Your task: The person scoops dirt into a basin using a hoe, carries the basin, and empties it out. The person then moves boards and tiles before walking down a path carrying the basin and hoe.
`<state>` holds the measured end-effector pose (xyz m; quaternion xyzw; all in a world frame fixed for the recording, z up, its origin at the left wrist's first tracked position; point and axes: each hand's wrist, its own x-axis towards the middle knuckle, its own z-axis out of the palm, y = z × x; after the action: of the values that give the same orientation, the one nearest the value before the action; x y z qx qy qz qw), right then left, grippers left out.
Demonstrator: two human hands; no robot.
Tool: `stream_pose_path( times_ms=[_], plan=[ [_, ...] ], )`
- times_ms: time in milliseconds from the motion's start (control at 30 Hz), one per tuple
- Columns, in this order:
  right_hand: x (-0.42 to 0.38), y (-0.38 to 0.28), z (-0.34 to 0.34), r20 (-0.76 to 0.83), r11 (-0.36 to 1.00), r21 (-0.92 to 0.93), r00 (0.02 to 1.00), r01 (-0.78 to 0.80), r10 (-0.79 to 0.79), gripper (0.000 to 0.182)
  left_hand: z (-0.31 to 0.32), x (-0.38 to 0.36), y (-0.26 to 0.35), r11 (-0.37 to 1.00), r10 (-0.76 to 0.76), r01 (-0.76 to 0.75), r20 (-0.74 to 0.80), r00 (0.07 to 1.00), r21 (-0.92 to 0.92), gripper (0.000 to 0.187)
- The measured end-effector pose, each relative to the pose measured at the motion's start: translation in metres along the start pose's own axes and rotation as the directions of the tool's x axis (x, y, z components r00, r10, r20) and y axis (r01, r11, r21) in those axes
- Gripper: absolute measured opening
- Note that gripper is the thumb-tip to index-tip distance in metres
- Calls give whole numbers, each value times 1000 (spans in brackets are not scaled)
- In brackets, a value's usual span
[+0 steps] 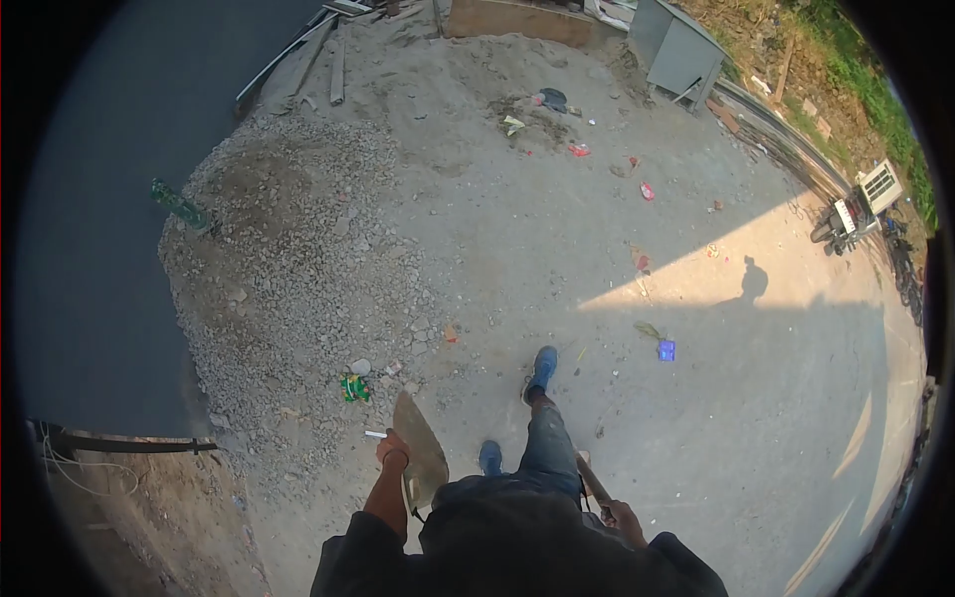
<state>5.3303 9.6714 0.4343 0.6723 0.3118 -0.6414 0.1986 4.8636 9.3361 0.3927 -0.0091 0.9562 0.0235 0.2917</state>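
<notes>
My left hand (394, 447) is closed at the edge of a dusty grey-tan, flat pan-like thing (422, 450), which hangs on edge beside my leg and tapers toward the front. A short white stick (376, 434), like a cigarette, juts out from the fingers of that hand. On the other side, my right hand (625, 521) wraps round a wooden handle (594, 480) that slants forward past my thigh. The far end of this tool is hidden behind my body. Both hands are low at my sides.
A gravel pile (308, 239) spreads ahead on the left, with a green plastic bottle (181, 204) at its edge. Litter dots the dusty ground, including a blue tray (667, 350) and green wrapper (354, 388). A grey metal box (676, 52) and a motorcycle (846, 221) stand farther off.
</notes>
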Motion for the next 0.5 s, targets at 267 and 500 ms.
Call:
stream_pose_path(
  times_ms=[267, 500],
  plan=[
    [21, -302, -11, 26, 931, -347, 994, 111, -108, 29, -53, 145, 155, 930, -218, 213, 17, 976, -301, 28],
    [24, -551, 6, 6, 880, -472, 997, -60, 72, 31, -232, 188, 330, 970, -232, 216, -157, 960, -110, 24]
  ],
)
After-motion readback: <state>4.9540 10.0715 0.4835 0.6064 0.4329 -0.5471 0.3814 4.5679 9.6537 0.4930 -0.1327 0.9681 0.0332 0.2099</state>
